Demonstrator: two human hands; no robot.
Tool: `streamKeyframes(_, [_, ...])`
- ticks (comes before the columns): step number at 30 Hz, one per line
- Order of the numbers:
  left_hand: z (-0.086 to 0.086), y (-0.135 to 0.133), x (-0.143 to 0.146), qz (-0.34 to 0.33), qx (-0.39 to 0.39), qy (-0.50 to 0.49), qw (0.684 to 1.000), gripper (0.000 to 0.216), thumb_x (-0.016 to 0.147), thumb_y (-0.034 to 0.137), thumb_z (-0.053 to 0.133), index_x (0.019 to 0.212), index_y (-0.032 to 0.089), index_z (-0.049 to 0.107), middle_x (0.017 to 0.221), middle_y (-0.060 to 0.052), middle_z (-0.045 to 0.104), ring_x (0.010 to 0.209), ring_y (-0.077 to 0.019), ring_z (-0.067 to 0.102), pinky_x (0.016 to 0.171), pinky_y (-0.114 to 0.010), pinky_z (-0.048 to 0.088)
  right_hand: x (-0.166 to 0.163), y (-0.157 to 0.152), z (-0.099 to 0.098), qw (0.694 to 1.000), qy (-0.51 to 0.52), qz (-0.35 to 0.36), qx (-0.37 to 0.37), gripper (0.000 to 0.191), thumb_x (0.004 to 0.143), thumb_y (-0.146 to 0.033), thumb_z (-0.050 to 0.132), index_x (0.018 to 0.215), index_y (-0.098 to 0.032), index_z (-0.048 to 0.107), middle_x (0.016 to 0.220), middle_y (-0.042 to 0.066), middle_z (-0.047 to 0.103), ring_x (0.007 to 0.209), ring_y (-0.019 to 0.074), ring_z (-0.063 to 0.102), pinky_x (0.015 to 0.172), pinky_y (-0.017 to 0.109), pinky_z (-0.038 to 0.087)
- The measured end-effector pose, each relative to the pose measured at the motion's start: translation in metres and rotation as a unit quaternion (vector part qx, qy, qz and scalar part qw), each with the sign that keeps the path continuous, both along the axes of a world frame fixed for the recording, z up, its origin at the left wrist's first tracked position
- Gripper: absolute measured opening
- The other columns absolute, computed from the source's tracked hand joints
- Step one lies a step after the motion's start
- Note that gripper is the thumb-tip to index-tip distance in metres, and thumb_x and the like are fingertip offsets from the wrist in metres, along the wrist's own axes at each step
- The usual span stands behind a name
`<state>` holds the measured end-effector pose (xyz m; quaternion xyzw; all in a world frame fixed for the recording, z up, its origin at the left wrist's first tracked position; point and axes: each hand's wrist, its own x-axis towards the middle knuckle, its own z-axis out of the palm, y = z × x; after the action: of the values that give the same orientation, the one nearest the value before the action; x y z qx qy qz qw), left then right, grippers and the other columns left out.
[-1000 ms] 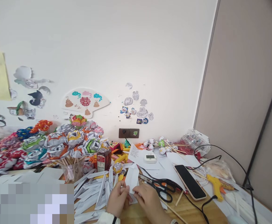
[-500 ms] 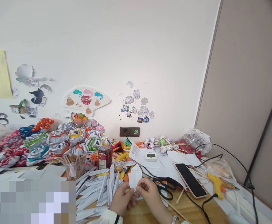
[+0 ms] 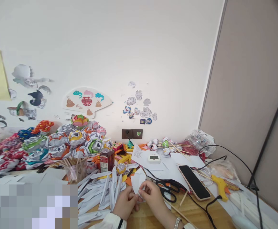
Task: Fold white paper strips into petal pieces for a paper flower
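A small white piece of folded paper (image 3: 138, 180) stands upright between my two hands, its pointed top showing above the fingers. My left hand (image 3: 127, 201) grips its lower left side with thumb and fingers closed. From the right, my right hand (image 3: 150, 194) pinches the lower right edge, thumb against forefinger. The paper's bottom is covered by the fingers. Many folded white paper strips (image 3: 94, 193) lie just left of my left hand. Black-handled scissors (image 3: 168, 190) rest beside my right hand.
Paper flowers (image 3: 76, 140) crowd the left back, near a dark bottle (image 3: 107, 160). At right lie a phone (image 3: 194, 183), a yellow glue gun (image 3: 220, 187) and looping black cables. A white timer (image 3: 153, 158) sits on papers by the wall. Wooden sticks (image 3: 183, 198) lie near the scissors.
The view has shifted very slightly. Both hands keep hold of the paper in nearly the same place, with only small finger movement.
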<state>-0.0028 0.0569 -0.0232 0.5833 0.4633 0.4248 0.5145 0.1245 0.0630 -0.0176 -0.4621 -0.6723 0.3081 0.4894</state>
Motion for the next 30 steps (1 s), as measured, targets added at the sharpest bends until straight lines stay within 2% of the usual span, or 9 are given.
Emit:
streamKeyframes(5, [-0.003, 0.002, 0.0, 0.004, -0.005, -0.004, 1.0, 0.016, 0.063, 0.032, 0.049, 0.069, 0.018, 0.045, 0.051, 0.004, 0.059, 0.034, -0.0073, 0.05, 0.032, -0.015, 0.025, -0.001, -0.001, -0.001, 0.999, 0.013, 0.034, -0.029, 0.011, 0.064, -0.011, 0.046, 0.07, -0.017, 0.052, 0.047, -0.007, 0.045, 0.042, 0.0088, 0.043, 0.041, 0.017, 0.031])
streamKeyframes(9, [-0.006, 0.004, 0.001, -0.001, -0.022, -0.004, 1.0, 0.017, 0.063, 0.034, 0.048, 0.068, 0.018, 0.044, 0.049, 0.003, 0.06, 0.033, -0.007, 0.049, 0.031, -0.015, 0.023, 0.0, -0.003, 0.0, 0.999, 0.023, 0.035, -0.014, 0.011, 0.065, -0.012, 0.045, 0.072, -0.018, 0.051, 0.047, -0.008, 0.039, 0.043, 0.0089, 0.042, 0.041, 0.018, 0.031])
streamKeyframes(15, [-0.006, 0.007, -0.001, 0.028, -0.01, 0.019, 0.999, 0.022, 0.062, 0.042, 0.043, 0.064, 0.02, 0.042, 0.049, 0.005, 0.055, 0.031, -0.0073, 0.046, 0.03, -0.017, 0.026, 0.0, -0.001, -0.006, 0.991, 0.09, 0.097, -0.031, 0.015, 0.077, -0.027, 0.04, 0.088, -0.019, 0.046, 0.053, -0.006, 0.044, 0.048, 0.0122, 0.05, 0.046, 0.021, 0.038])
streamKeyframes(17, [-0.005, 0.006, -0.003, 0.039, 0.0, 0.033, 0.999, 0.021, 0.064, 0.041, 0.041, 0.064, 0.02, 0.042, 0.047, 0.006, 0.052, 0.03, -0.0072, 0.044, 0.031, -0.018, 0.027, 0.002, 0.0, -0.008, 0.993, 0.082, 0.079, -0.015, 0.018, 0.08, -0.031, 0.037, 0.092, -0.019, 0.043, 0.053, -0.005, 0.047, 0.046, 0.0123, 0.049, 0.046, 0.022, 0.038])
streamKeyframes(19, [-0.001, 0.005, -0.006, 0.055, 0.014, 0.055, 0.997, 0.017, 0.067, 0.037, 0.04, 0.063, 0.02, 0.043, 0.044, 0.007, 0.048, 0.029, -0.008, 0.041, 0.032, -0.019, 0.027, 0.006, 0.001, -0.007, 0.998, 0.058, 0.014, 0.025, 0.019, 0.081, -0.033, 0.036, 0.091, -0.019, 0.043, 0.055, -0.004, 0.049, 0.049, 0.0129, 0.048, 0.049, 0.023, 0.039])
streamKeyframes(22, [0.006, 0.001, -0.009, 0.081, 0.057, 0.092, 0.991, 0.012, 0.066, 0.028, 0.045, 0.056, 0.02, 0.045, 0.043, 0.007, 0.043, 0.04, -0.0104, 0.045, 0.041, -0.02, 0.033, 0.013, 0.003, -0.002, 0.989, 0.016, -0.103, 0.109, 0.019, 0.079, -0.032, 0.041, 0.091, -0.019, 0.045, 0.068, 0.001, 0.051, 0.063, 0.0156, 0.05, 0.058, 0.026, 0.04])
streamKeyframes(24, [0.011, -0.002, -0.01, 0.09, 0.094, 0.121, 0.984, 0.014, 0.064, 0.025, 0.049, 0.052, 0.02, 0.046, 0.046, 0.006, 0.043, 0.05, -0.012, 0.048, 0.05, -0.021, 0.036, 0.017, 0.004, 0.002, 0.978, -0.02, -0.137, 0.155, 0.02, 0.077, -0.031, 0.044, 0.092, -0.019, 0.049, 0.079, 0.004, 0.051, 0.073, 0.0181, 0.049, 0.065, 0.029, 0.04])
streamKeyframes(27, [0.015, -0.004, -0.012, 0.101, 0.126, 0.157, 0.974, 0.018, 0.067, 0.029, 0.047, 0.053, 0.019, 0.049, 0.05, 0.004, 0.049, 0.055, -0.0138, 0.049, 0.054, -0.022, 0.037, 0.018, 0.006, 0.003, 0.982, -0.044, -0.103, 0.155, 0.017, 0.076, -0.031, 0.045, 0.079, -0.019, 0.057, 0.081, 0.006, 0.053, 0.08, 0.0201, 0.047, 0.072, 0.032, 0.037])
streamKeyframes(30, [0.011, 0.0, -0.014, 0.104, 0.086, 0.125, 0.983, 0.024, 0.069, 0.04, 0.043, 0.058, 0.02, 0.05, 0.046, 0.004, 0.049, 0.046, -0.0137, 0.049, 0.045, -0.022, 0.036, 0.017, 0.01, -0.001, 0.996, 0.015, -0.05, 0.07, 0.027, 0.077, -0.037, 0.043, 0.067, -0.016, 0.057, 0.068, 0.004, 0.054, 0.069, 0.0184, 0.049, 0.065, 0.029, 0.038])
